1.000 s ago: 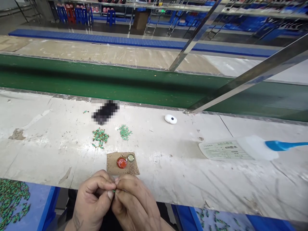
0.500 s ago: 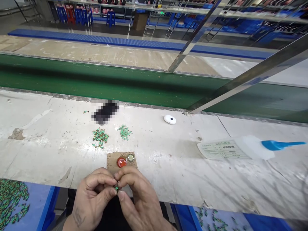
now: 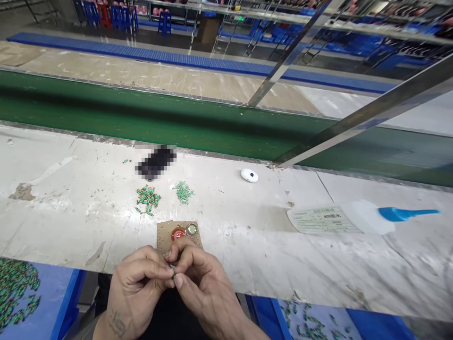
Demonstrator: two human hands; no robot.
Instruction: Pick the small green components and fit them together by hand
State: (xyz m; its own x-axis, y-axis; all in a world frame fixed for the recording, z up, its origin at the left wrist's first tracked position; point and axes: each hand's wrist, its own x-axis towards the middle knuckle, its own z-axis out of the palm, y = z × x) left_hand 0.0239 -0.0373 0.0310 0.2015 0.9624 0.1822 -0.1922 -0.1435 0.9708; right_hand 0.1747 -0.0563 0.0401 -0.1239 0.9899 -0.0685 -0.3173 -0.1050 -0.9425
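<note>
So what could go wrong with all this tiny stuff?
The tiny green piece between the left hand and right hand might slip and get lost. The right hand could bump the red disc on the cardboard. The green-and-orange pile and pale green pile are loose, so a nudge might mix them.

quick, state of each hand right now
Left hand: closed, pinching a small green piece, mostly hidden.
Right hand: curled at the same piece; whether it grips cannot be told.
</note>
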